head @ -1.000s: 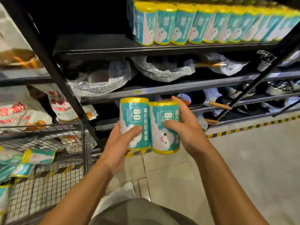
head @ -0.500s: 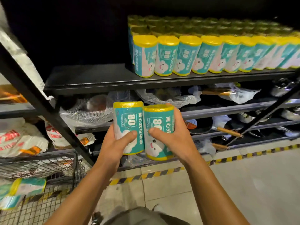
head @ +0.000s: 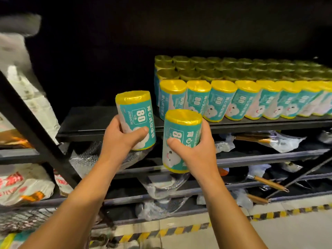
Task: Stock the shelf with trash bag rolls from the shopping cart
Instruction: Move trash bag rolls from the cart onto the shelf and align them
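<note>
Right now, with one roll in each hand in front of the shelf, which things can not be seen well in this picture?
Head view only:
- Shopping cart: cut off by the left and bottom edges, so its contents are unknown.
- Back rows of rolls: in shadow, and the right edge cuts them, so they cannot be counted.
- Left hand and right hand: the fingers are behind their rolls.
- White packages, top left: blurred.
</note>
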Tool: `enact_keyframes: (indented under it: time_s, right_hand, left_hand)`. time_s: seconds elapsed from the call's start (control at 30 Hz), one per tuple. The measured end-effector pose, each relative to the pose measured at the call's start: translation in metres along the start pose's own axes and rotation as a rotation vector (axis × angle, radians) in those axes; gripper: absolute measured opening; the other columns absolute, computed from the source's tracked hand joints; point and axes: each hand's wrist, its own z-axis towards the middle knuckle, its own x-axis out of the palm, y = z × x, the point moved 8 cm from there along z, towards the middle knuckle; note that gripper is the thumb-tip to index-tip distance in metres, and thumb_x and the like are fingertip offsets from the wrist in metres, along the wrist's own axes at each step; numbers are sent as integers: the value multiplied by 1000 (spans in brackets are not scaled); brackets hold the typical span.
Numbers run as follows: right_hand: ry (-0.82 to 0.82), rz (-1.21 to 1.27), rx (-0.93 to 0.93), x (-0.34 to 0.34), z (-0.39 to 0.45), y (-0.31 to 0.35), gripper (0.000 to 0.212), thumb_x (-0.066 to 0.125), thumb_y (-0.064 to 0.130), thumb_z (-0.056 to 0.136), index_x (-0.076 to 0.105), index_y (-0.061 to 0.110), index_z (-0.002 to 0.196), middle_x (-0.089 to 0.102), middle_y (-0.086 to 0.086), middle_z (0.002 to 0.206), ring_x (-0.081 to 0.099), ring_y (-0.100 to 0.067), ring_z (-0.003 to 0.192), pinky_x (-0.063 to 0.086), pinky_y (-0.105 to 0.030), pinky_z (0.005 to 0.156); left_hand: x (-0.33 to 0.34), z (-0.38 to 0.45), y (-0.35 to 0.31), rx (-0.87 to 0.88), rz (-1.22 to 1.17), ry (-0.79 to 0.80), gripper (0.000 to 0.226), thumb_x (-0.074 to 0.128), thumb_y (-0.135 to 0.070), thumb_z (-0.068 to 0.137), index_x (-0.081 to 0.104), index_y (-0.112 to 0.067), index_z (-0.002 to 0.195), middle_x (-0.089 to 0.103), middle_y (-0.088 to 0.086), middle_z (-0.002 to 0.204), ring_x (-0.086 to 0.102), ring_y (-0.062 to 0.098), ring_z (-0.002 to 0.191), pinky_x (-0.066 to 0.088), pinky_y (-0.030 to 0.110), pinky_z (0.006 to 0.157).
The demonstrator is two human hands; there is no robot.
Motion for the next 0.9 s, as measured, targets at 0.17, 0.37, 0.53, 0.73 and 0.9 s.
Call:
enact_keyframes:
  time_s: [0.17,0.37,0.53,0.73,0.9]
  right_hand:
    - [-94,21,-43,28,18,3,62,86,9,75,53,29,124,70,13,103,71,-8,93,59,-30,77]
    - [-195,43,-74,63,30,-2,70,84,16,70,50,26,131,69,9,111,71,-14,99,60,-35,81]
    - [-288,25,-92,76,35,-7,73,82,34,60,51,32,126,67,10,111,70,-14,99,60,-35,81]
    - [-371,13,-97,79,41,-15,69,85,17,63,50,39,119,67,17,106,70,-9,96,57,-25,76]
    - [-400,12,-107,81,47,-17,71,85,20,62,50,36,122,68,15,108,71,-10,97,58,-26,77]
  left_hand:
    - [-16,74,1,41,185,6,54,88,-24,67,56,-25,110,69,-12,104,68,2,90,57,31,78]
    - [-12,150,15,68,378,67,55,89,-29,66,55,-18,108,64,-6,108,63,13,96,49,22,70]
    - [4,207,27,58,552,88,80,84,-52,67,54,-11,129,65,10,120,63,27,106,53,40,86]
    - [32,250,20,96,568,74,74,86,-42,68,54,-11,127,62,12,129,61,31,117,52,44,93]
    - [41,267,21,119,571,33,67,82,-38,76,53,-8,127,60,13,132,58,31,121,47,37,91]
